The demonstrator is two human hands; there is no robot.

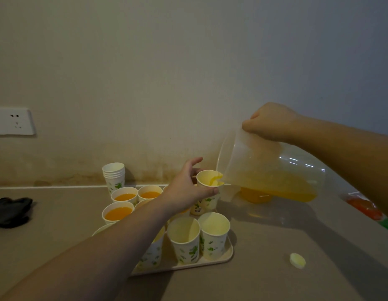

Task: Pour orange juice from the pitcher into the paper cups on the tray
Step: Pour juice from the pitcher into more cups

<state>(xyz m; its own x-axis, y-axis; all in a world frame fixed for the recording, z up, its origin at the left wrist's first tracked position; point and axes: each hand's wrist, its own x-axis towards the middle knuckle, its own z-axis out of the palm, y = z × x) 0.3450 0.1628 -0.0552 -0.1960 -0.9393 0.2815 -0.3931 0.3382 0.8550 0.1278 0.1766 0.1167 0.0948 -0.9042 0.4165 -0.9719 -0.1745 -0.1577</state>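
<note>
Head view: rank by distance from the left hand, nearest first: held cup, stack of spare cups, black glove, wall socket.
From the left hand:
1. held cup, gripped in that hand, under the pitcher's lip.
2. stack of spare cups, to its left, by the wall.
3. black glove, far left on the counter.
4. wall socket, far left, up on the wall.

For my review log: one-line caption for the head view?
Right hand tips the pitcher, pouring juice into a paper cup held by the left hand above the tray.

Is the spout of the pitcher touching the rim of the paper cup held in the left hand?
Touching. The head view shows the pitcher lip resting over the held paper cup rim with no gap, juice entering the cup.
</note>
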